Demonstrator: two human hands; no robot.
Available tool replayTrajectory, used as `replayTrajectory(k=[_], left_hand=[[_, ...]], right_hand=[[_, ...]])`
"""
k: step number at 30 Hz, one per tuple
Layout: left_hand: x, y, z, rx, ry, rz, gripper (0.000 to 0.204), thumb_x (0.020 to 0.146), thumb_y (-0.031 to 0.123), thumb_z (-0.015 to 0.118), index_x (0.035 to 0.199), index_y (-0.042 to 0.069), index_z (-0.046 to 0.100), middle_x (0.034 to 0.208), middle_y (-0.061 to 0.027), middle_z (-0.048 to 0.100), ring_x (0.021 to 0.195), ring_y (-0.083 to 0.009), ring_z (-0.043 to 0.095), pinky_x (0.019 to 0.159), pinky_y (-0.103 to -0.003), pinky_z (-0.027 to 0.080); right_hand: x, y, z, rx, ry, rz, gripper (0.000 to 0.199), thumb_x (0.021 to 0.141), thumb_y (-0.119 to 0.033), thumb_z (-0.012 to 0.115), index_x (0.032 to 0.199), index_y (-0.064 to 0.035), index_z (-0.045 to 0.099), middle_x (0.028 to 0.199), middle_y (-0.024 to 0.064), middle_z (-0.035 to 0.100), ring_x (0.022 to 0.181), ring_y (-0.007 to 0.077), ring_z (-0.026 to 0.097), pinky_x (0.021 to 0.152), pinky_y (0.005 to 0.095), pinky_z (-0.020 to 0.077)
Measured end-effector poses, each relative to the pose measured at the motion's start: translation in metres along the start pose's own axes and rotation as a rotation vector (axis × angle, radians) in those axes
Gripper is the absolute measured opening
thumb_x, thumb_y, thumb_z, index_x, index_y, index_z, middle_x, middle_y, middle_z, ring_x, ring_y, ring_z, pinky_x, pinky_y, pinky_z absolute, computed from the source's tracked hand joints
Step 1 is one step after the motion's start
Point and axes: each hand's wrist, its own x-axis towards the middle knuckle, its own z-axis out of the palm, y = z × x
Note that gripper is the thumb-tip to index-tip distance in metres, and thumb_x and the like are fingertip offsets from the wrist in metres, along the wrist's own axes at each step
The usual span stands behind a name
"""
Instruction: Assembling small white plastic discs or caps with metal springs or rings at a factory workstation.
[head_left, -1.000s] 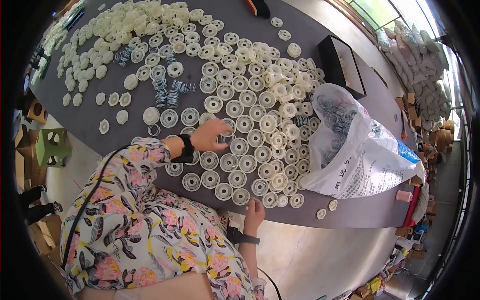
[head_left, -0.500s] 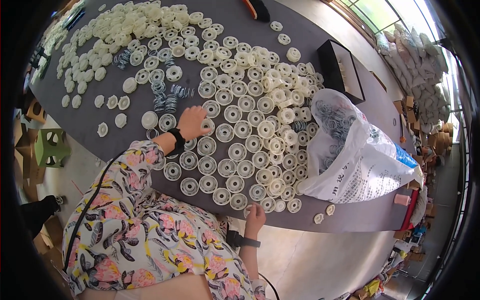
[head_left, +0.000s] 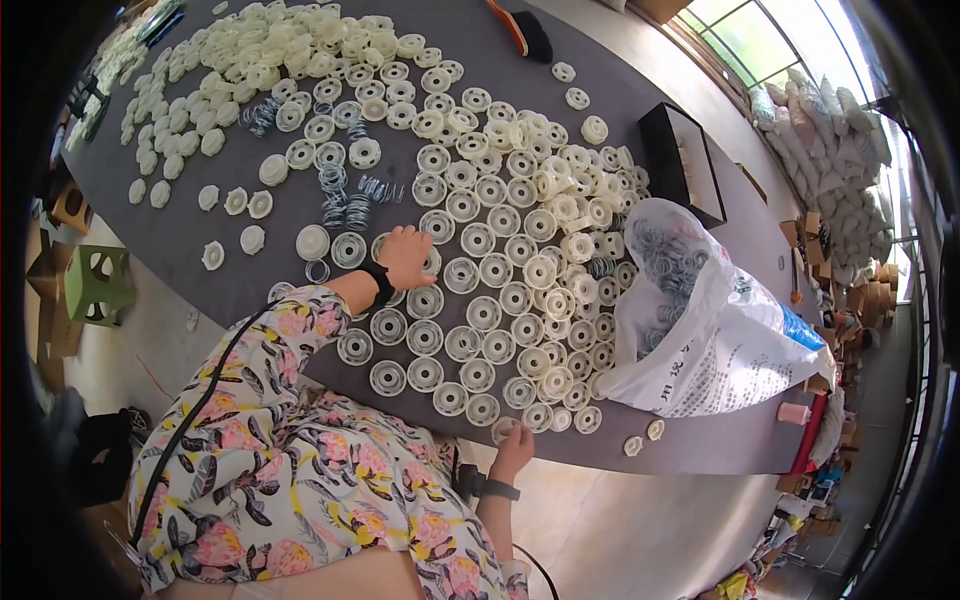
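Note:
Rows of round, whitish plastic caps with a hole in the middle (head_left: 424, 337) cover the dark grey table (head_left: 560, 85). My left hand (head_left: 404, 258) is among their left rows, its fingers closed over one cap (head_left: 432, 262), which shows partly past the fingertips. At the table's near edge my right hand (head_left: 514, 450) pinches another cap (head_left: 503, 430) between thumb and fingers. That cap is partly covered by the fingers. Metal coil springs (head_left: 357, 211) lie beyond my left hand. To the right, more springs fill an opened white plastic bag (head_left: 690, 375).
A large heap of pale plastic parts (head_left: 300, 45) spreads over the far left. An open black box (head_left: 684, 165) stands at the right, with a brush (head_left: 525, 35) at the far edge. A pink spool (head_left: 793, 412) sits near the right corner. A green stool (head_left: 98, 285) stands on the floor.
The view has shifted slightly, so the table's contents appear lower and further right. My left hand's fingers now lie more over the cap. My right hand keeps its pinch at the near edge.

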Motion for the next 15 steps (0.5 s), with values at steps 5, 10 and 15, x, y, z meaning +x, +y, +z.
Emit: replayTrajectory(k=[5,10,15], left_hand=[[-0.009,0.005,-0.005,-0.17,0.138,-0.066,0.056,0.064,0.036,0.071,0.106,0.005,0.051,0.097,-0.0131,0.055,0.092,-0.0288,0.052,0.082,-0.04,0.041],[-0.021,-0.012,-0.009,-0.695,0.114,0.065,0.059,0.064,0.022,0.069,0.118,0.008,0.049,0.107,-0.0162,0.05,0.101,-0.0325,0.051,0.089,-0.04,0.04],[-0.03,-0.03,0.001,-0.368,0.216,0.153,0.054,0.065,0.016,0.065,0.117,0.009,0.051,0.117,-0.0163,0.049,0.11,-0.0326,0.047,0.094,-0.041,0.037]], right_hand=[[0.012,0.03,-0.01,0.291,0.112,0.222,0.017,0.088,-0.017,0.054,0.088,-0.0014,0.06,0.066,0.0037,0.06,0.046,0.0066,0.045,0.039,0.0201,0.031],[0.016,0.004,-0.008,0.344,0.105,0.375,0.022,0.09,-0.022,0.05,0.091,-0.002,0.06,0.065,0.0049,0.059,0.042,0.0083,0.044,0.037,0.0198,0.0279],[0.016,0.027,-0.019,0.373,0.159,0.238,0.023,0.088,-0.026,0.053,0.079,-0.0061,0.057,0.066,0.0021,0.055,0.052,0.01,0.05,0.039,0.0209,0.0303]])
